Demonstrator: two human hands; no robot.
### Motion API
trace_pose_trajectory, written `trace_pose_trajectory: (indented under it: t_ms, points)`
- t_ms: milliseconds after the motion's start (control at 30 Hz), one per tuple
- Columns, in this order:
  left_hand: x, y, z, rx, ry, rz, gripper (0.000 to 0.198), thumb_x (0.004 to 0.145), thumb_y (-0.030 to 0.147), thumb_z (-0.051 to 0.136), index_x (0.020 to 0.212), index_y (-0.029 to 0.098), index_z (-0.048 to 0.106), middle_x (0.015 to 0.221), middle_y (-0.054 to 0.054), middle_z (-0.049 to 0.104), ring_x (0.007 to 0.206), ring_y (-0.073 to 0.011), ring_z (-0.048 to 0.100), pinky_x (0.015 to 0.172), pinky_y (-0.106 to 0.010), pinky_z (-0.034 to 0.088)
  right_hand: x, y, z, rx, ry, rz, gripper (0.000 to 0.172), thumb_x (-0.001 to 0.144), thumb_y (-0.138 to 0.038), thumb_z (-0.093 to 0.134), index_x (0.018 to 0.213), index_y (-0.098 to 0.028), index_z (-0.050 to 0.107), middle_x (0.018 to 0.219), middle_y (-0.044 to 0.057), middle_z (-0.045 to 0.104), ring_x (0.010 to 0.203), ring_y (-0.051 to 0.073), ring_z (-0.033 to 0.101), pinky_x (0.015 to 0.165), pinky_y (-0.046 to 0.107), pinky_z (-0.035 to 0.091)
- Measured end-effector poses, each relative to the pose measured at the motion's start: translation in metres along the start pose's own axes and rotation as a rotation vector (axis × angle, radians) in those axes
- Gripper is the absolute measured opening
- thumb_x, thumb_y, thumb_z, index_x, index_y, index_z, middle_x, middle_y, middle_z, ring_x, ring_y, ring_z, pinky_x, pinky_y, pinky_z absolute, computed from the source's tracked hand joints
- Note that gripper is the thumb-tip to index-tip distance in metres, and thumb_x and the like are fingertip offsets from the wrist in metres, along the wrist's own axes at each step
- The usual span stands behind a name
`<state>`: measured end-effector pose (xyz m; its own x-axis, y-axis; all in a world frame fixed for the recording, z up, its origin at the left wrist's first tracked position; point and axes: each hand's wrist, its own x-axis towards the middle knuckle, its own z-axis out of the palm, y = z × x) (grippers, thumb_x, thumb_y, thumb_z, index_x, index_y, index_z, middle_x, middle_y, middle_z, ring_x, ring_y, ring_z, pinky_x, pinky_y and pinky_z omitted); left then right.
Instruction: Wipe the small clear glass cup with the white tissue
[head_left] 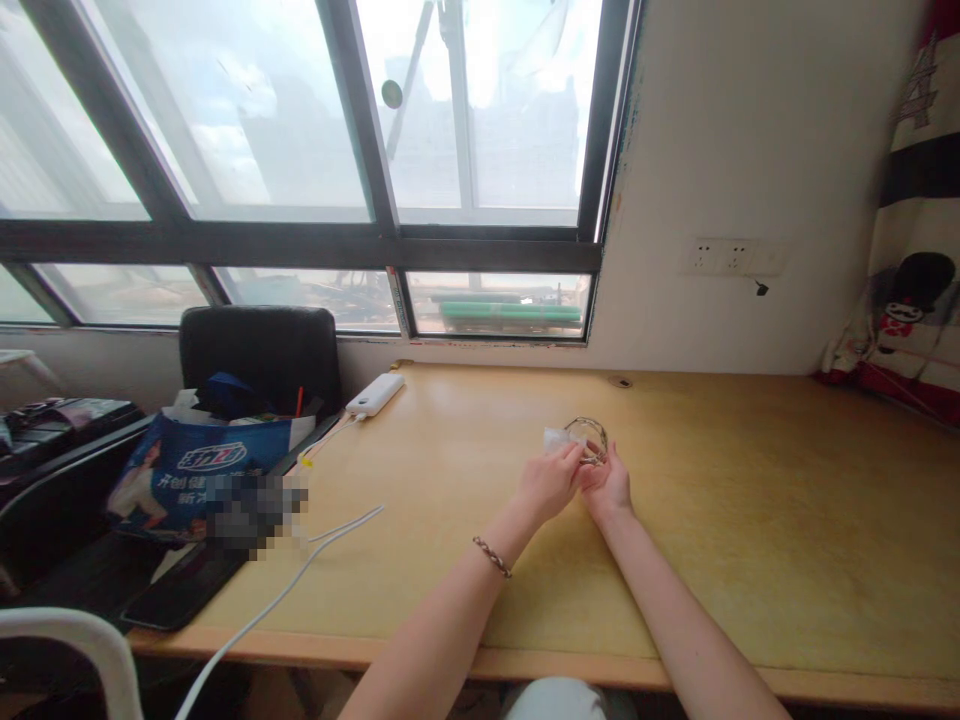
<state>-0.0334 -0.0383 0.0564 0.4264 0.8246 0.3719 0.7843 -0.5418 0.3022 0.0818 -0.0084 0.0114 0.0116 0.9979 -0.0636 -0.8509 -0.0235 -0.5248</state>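
A round, dark metallic bracelet (602, 432) is raised above the tabletop, with my right hand (611, 488) closed around its lower edge. My left hand (549, 488) pinches a white tissue-like piece (556, 438) against the bracelet's near side. The two hands meet, so the fingertips partly hide each other and the grip. On my left wrist sits a braided bracelet (492, 557). Beneath both arms lies the yellow wooden table (757, 520).
A white power bank (376, 396) with a cable lies at the table's left edge. Another white cable (281, 597) crosses the front left corner. Left of the table, a black chair (259, 345) holds a blue bag (214, 450). Wall and windows stand behind.
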Motion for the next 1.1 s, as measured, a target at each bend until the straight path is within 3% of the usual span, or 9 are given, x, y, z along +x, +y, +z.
trace_pose_trajectory:
  t_ms: [133,267,500,667,800,967,1100]
  points:
    - [0.000,0.001,0.006,-0.071,0.059,0.007,0.039,0.086,0.037,0.027,0.122,0.025,0.034,0.127,-0.003,0.042,0.103,-0.0173,0.050,0.082,-0.029,0.042,-0.004,0.000,0.006,0.035,-0.003,0.097,0.026,0.079,-0.037,0.046,0.078,-0.016,0.061,0.074,0.003,0.066,0.063,0.011,0.061,0.054,0.020,0.048]
    - [0.000,0.005,0.007,-0.164,0.044,0.042,0.038,0.086,0.034,0.028,0.123,0.025,0.035,0.128,-0.001,0.041,0.109,-0.0149,0.045,0.089,-0.026,0.038,-0.006,0.004,0.006,0.039,0.014,0.096,0.025,0.078,-0.037,0.047,0.078,-0.016,0.062,0.071,0.000,0.066,0.060,0.009,0.060,0.052,0.017,0.047]
    - [0.000,0.005,0.002,-0.152,-0.014,0.040,0.032,0.086,0.035,0.028,0.105,0.024,0.052,0.104,-0.004,0.059,0.089,-0.0160,0.056,0.076,-0.027,0.043,-0.002,0.003,0.001,0.000,0.029,0.056,0.030,0.078,-0.041,0.045,0.075,-0.016,0.060,0.067,0.001,0.065,0.061,0.012,0.061,0.057,0.023,0.049]
    - [0.000,0.003,-0.001,-0.011,0.003,-0.020,0.031,0.086,0.036,0.027,0.091,0.020,0.053,0.094,-0.006,0.060,0.079,-0.0164,0.057,0.069,-0.026,0.043,-0.003,-0.002,0.004,0.004,0.027,0.101,0.029,0.079,-0.040,0.042,0.078,-0.016,0.059,0.067,0.004,0.065,0.053,0.013,0.059,0.049,0.024,0.047]
    - [0.000,0.004,-0.002,-0.032,0.060,0.016,0.027,0.086,0.029,0.029,0.103,0.021,0.049,0.102,-0.007,0.057,0.087,-0.0165,0.056,0.072,-0.027,0.044,-0.003,-0.005,0.005,0.051,0.023,0.077,0.028,0.080,-0.037,0.042,0.077,-0.016,0.059,0.066,0.005,0.065,0.056,0.013,0.060,0.052,0.025,0.048]
    - [0.002,0.001,0.004,-0.101,0.195,0.080,0.037,0.084,0.020,0.032,0.120,0.020,0.037,0.124,-0.008,0.043,0.113,-0.0161,0.041,0.091,-0.031,0.038,-0.003,-0.008,0.005,0.071,0.001,0.013,0.028,0.076,-0.041,0.047,0.079,-0.015,0.059,0.082,0.010,0.066,0.077,0.019,0.062,0.064,0.033,0.050]
    - [0.005,-0.006,0.015,-0.190,0.303,-0.008,0.041,0.082,0.014,0.028,0.122,0.016,0.036,0.130,-0.010,0.036,0.120,-0.0168,0.032,0.096,-0.035,0.035,-0.003,-0.013,0.005,0.097,0.004,-0.033,0.026,0.072,-0.040,0.055,0.084,-0.017,0.060,0.088,0.008,0.065,0.087,0.019,0.059,0.075,0.036,0.049]
